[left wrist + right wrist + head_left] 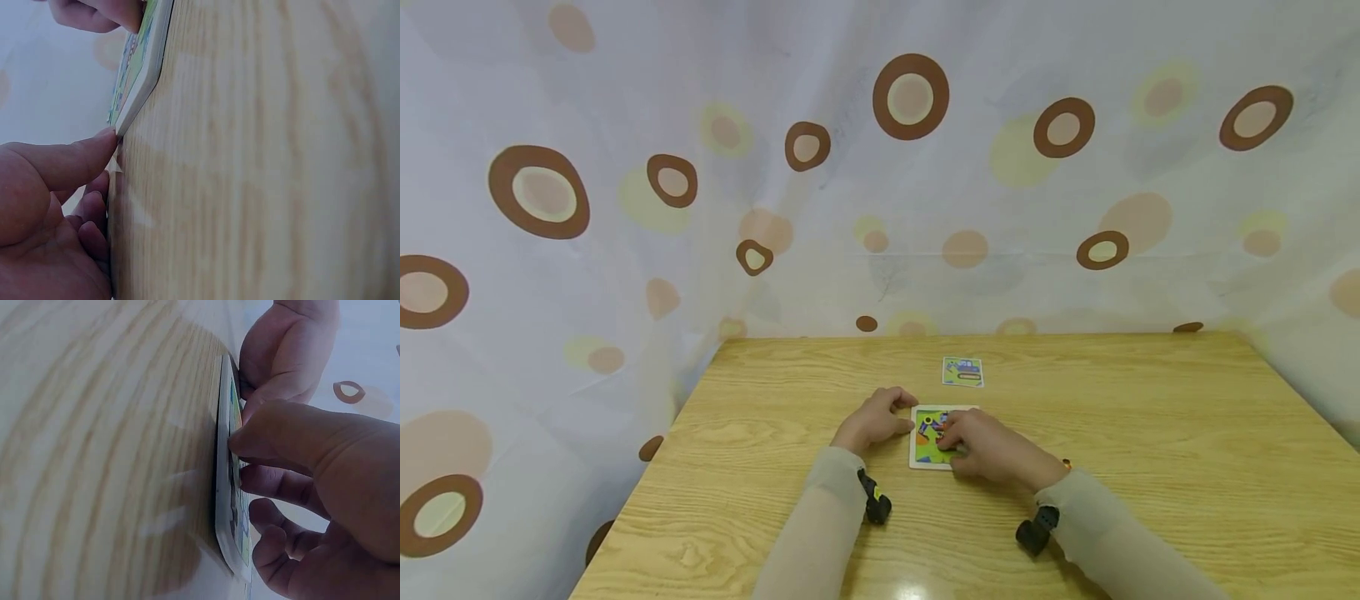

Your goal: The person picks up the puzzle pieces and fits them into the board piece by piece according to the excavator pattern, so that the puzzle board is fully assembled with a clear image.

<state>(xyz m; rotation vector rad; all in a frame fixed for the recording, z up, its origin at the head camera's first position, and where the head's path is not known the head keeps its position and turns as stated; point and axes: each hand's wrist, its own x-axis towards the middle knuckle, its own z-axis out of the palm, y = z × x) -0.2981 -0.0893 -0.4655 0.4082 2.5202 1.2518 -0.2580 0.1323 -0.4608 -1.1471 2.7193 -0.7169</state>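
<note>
A small square puzzle board (922, 464) with a white frame and a green, blue and orange picture lies flat on the wooden table. My left hand (877, 419) is at its left side. In the left wrist view the left thumb (94, 153) touches the frame's corner, and the other fingers rest loosely near the tabletop. Over the right part of the board, my right hand (992, 446) pinches a puzzle piece (235, 472) between thumb and forefinger, low against the picture. The right hand covers much of the board's right half in the head view.
A picture card (962, 372) with a blue vehicle on green lies behind the board. The wooden table (1150, 417) reaches back to a hanging cloth (835, 283) with brown and yellow spots. Black wrist cameras (1036, 532) are strapped to both sleeves.
</note>
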